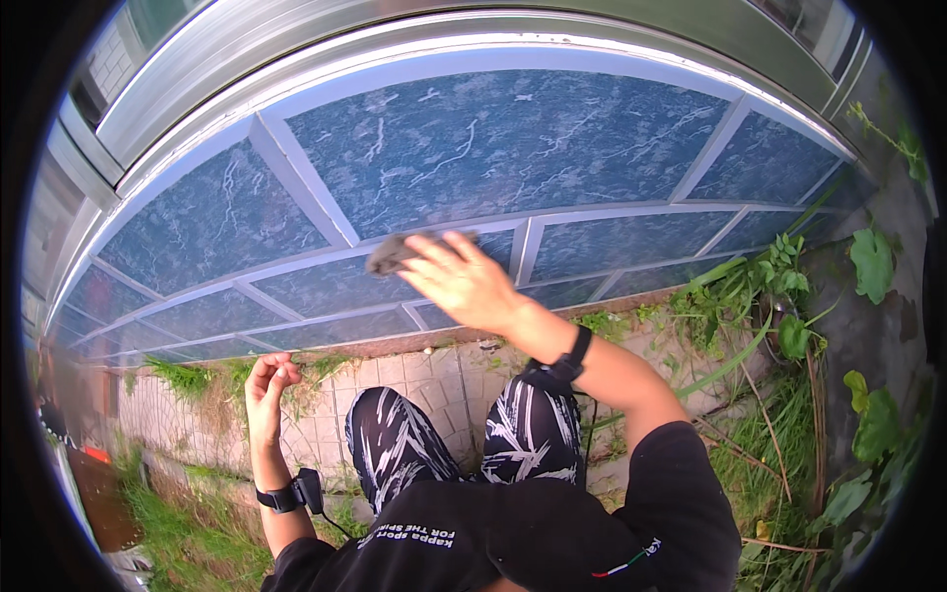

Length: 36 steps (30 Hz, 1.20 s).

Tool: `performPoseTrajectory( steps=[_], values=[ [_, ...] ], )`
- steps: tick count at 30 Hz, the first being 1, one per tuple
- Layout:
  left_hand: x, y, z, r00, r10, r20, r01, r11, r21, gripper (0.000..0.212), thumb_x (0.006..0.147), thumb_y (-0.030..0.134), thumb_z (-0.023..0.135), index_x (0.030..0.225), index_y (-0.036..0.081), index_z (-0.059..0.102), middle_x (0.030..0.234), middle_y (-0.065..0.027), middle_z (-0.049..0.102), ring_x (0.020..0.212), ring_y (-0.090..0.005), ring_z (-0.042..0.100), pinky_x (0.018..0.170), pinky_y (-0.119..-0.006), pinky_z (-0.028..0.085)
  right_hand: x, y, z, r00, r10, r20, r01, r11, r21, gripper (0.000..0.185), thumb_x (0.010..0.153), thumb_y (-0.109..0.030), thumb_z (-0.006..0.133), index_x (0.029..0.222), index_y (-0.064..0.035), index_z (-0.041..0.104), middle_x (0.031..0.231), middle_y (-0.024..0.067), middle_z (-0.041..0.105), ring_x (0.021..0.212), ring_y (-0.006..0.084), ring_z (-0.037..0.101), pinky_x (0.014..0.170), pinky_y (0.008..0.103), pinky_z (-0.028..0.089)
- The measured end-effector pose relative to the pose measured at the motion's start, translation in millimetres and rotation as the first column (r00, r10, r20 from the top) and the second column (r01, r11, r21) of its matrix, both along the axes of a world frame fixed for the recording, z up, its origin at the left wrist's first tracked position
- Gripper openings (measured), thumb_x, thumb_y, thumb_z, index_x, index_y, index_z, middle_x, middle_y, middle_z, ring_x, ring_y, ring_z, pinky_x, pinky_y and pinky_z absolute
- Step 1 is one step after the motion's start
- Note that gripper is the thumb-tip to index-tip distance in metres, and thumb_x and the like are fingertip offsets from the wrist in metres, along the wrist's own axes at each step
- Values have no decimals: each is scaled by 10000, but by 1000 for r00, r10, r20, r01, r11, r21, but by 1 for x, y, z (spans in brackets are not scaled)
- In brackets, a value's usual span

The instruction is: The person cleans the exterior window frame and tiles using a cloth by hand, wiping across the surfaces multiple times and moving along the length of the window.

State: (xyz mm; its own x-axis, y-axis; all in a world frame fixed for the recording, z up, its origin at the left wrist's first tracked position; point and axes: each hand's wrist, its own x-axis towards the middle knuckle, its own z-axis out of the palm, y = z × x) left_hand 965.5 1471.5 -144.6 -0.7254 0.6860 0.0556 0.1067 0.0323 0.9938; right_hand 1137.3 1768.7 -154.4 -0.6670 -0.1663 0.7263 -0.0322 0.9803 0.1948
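My right hand (466, 285) lies flat over a grey-brown cloth (390, 255), its fingers spread towards the upper left. The cloth is against a wall of blue marbled tiles (510, 140), on a pale grout band below a large tile. Part of it is hidden under my fingers, and hand and cloth are slightly blurred. Lower left, in front of the wall's foot, my left hand (268, 381) is raised with its fingers curled in towards the thumb. Nothing shows in it.
Metal window framing (222, 66) runs above the tiles. Paving (399, 370) lies between the wall and my bent knees (529, 436). Grass (185, 377) grows at the wall's foot. Leafy plants and dry stalks (817, 422) crowd the right side. Each wrist wears a black strapped device (570, 362).
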Motion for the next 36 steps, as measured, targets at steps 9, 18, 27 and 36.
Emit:
performPoseTrajectory(
  steps=[9,18,27,36],
  values=[
    [-7,7,-1,1000,-1,-12,0,999,-49,187,822,132,519,955,0,524,780,-27,558,705,-83,518,695,-221,432,174,122,-45,565,-808,-168,706,579,-409,423,834,-18,332,1257,-8,322,1277,263,286,1197,392,257,993,434,199],
    [0,6,-2,1000,3,-21,-5,996,-84,196,823,146,520,966,13,523,797,-19,555,706,-79,519,691,-216,427,74,52,-39,912,-402,-81,368,889,-271,372,766,-36,508,1136,-54,468,1159,192,426,1211,381,234,984,516,171],
    [11,8,7,1000,-2,-29,0,998,-71,178,826,101,503,973,1,517,807,-27,559,720,-87,520,709,-228,427,-9,1,-40,975,106,194,-122,990,76,319,751,-141,435,1019,-28,565,1171,40,496,1229,205,277,1028,386,178],
    [6,5,0,1000,14,-24,-17,993,-117,179,825,116,504,965,6,519,803,-22,553,720,-83,513,700,-223,421,143,95,-64,831,-556,14,556,831,8,216,735,-81,502,924,-158,571,981,64,503,1190,291,319,976,482,219]
  ],
)
